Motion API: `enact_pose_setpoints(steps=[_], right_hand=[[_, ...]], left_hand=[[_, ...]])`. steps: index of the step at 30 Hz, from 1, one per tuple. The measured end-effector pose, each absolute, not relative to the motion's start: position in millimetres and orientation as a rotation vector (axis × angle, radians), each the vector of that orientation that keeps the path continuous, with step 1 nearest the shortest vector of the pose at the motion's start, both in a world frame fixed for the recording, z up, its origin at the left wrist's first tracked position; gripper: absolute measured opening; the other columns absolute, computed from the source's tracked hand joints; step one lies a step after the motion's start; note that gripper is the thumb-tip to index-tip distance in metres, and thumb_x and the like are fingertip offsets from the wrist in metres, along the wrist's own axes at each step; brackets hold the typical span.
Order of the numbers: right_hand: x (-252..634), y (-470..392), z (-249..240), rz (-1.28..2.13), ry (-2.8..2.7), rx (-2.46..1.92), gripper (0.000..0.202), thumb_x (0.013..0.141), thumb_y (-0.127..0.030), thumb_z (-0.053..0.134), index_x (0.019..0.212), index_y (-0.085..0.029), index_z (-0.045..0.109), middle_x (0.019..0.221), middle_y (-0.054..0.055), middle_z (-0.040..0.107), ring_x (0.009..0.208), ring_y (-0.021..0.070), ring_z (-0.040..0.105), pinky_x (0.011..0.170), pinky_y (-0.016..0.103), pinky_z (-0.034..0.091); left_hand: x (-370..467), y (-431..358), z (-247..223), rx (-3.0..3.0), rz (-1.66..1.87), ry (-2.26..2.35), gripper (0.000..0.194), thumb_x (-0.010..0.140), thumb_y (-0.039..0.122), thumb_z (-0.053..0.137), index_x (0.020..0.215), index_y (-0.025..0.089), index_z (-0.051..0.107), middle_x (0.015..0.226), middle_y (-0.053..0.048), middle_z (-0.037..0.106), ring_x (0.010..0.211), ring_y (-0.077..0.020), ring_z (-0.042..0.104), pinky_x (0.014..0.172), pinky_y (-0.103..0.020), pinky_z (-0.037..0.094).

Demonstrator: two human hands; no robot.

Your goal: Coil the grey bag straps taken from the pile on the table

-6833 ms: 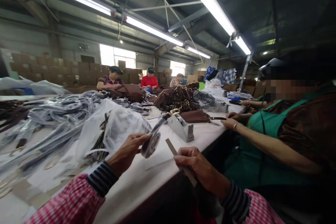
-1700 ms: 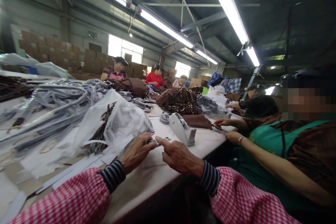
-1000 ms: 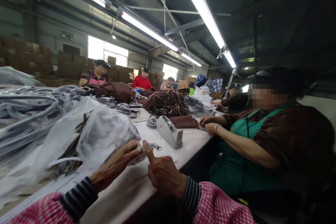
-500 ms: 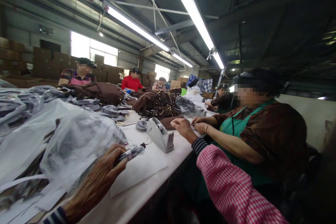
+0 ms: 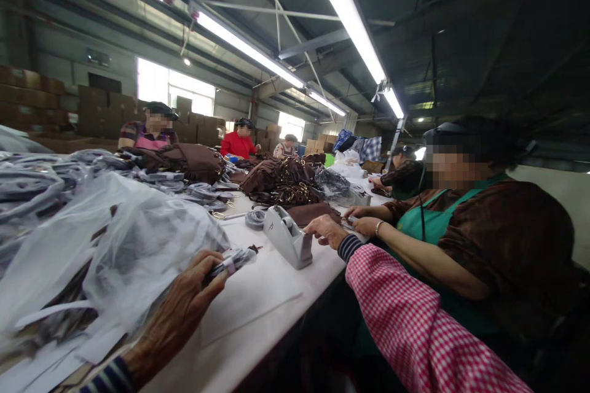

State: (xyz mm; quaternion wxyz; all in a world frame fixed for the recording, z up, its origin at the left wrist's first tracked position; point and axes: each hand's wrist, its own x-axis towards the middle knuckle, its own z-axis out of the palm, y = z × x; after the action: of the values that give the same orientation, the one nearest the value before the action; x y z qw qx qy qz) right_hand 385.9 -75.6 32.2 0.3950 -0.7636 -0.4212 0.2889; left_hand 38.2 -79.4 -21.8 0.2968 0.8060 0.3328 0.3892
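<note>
My left hand (image 5: 196, 288) is closed round a grey strap bundle (image 5: 234, 261) wrapped in clear plastic, with a pale band across it and a dark tip at its far end. It is held just above a white sheet (image 5: 249, 307) on the table. Further forward, my right hand (image 5: 326, 230) has its fingers pinched together at the front end of a grey tape dispenser (image 5: 289, 241). Whatever lies between those fingertips is too small to make out. Behind the dispenser sits a coiled grey strap (image 5: 255, 219) in plastic.
Clear plastic sheeting (image 5: 124, 239) and wrapped grey straps (image 5: 27, 187) cover the table's left side. Brown bags (image 5: 281, 181) with gold-coloured hardware are heaped mid-table. A co-worker in a green apron (image 5: 415, 227) works close on my right; other people sit further along.
My right hand has come down from above the dispenser to its front end. The left hand keeps its hold on the strap bundle. The view has shifted slightly left.
</note>
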Motion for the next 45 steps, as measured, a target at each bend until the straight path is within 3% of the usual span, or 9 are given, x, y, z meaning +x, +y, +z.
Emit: enact_pose_setpoints(steps=[3, 8, 13, 18, 22, 28, 34, 45], right_hand=[[382, -76, 27, 0.729, -1.002, -1.843, 0.018, 0.099, -0.031, 0.068, 0.104, -0.013, 0.067, 0.098, 0.003, 0.068, 0.078, 0.0148, 0.065, 0.068, 0.029, 0.057], [377, -96, 10, 0.704, -0.915, -1.582, 0.017, 0.087, -0.026, 0.073, 0.080, -0.016, 0.062, 0.087, 0.001, 0.066, 0.077, 0.0134, 0.060, 0.065, 0.024, 0.049], [372, -118, -19, 0.740, -0.792, -1.485, 0.012, 0.078, -0.025, 0.069, 0.078, -0.018, 0.058, 0.081, 0.003, 0.065, 0.069, 0.0132, 0.060, 0.059, 0.023, 0.047], [367, -117, -40, 0.732, -0.800, -1.501, 0.022, 0.077, -0.029, 0.068, 0.072, -0.021, 0.049, 0.061, -0.003, 0.055, 0.046, 0.0086, 0.045, 0.043, 0.019, 0.029], [365, -123, -40, 0.674, -0.906, -1.499, 0.035, 0.073, -0.038, 0.073, 0.064, -0.023, 0.042, 0.047, -0.008, 0.043, 0.040, 0.0072, 0.032, 0.039, 0.020, 0.017], [294, -144, -7, 0.934, -1.142, -1.202, 0.043, 0.070, -0.050, 0.083, 0.076, -0.020, 0.053, 0.063, -0.004, 0.058, 0.046, 0.0070, 0.045, 0.041, 0.019, 0.028], [191, -143, -3, 1.173, -0.951, -0.887, 0.048, 0.068, -0.050, 0.089, 0.078, -0.018, 0.054, 0.064, -0.004, 0.058, 0.047, 0.0051, 0.046, 0.042, 0.016, 0.027], [184, -130, -17, 1.112, -0.914, -0.988, 0.050, 0.063, -0.051, 0.090, 0.072, -0.018, 0.054, 0.057, -0.004, 0.057, 0.042, 0.0045, 0.042, 0.037, 0.016, 0.022]], left_hand=[[38, -79, -21, 2.119, 1.048, 0.866, 0.039, 0.099, 0.057, 0.043, 0.092, 0.023, 0.059, 0.102, -0.004, 0.061, 0.096, -0.0254, 0.060, 0.088, -0.036, 0.044], [35, -77, -13, 2.054, 1.088, 0.933, 0.038, 0.096, 0.056, 0.045, 0.085, 0.022, 0.059, 0.097, -0.003, 0.061, 0.091, -0.0252, 0.058, 0.084, -0.037, 0.043], [30, -69, -11, 1.939, 1.119, 1.025, 0.041, 0.092, 0.059, 0.047, 0.080, 0.021, 0.059, 0.086, -0.001, 0.059, 0.085, -0.0251, 0.055, 0.077, -0.036, 0.040], [29, -74, -10, 1.829, 1.127, 0.994, 0.040, 0.091, 0.058, 0.048, 0.079, 0.021, 0.058, 0.085, 0.000, 0.058, 0.083, -0.0241, 0.052, 0.074, -0.035, 0.038], [31, -80, -2, 1.790, 1.176, 0.946, 0.036, 0.092, 0.053, 0.046, 0.076, 0.022, 0.054, 0.081, 0.000, 0.053, 0.081, -0.0230, 0.050, 0.073, -0.035, 0.038], [39, -83, 0, 1.858, 1.217, 0.940, 0.030, 0.095, 0.046, 0.047, 0.083, 0.021, 0.058, 0.089, -0.001, 0.055, 0.086, -0.0228, 0.054, 0.080, -0.035, 0.039], [46, -94, -7, 2.017, 1.271, 0.911, 0.028, 0.095, 0.045, 0.045, 0.083, 0.022, 0.057, 0.097, -0.006, 0.058, 0.094, -0.0258, 0.057, 0.088, -0.040, 0.043], [46, -102, -2, 2.142, 1.230, 1.052, 0.029, 0.095, 0.044, 0.038, 0.083, 0.024, 0.055, 0.098, -0.008, 0.058, 0.095, -0.0278, 0.058, 0.085, -0.041, 0.046]])
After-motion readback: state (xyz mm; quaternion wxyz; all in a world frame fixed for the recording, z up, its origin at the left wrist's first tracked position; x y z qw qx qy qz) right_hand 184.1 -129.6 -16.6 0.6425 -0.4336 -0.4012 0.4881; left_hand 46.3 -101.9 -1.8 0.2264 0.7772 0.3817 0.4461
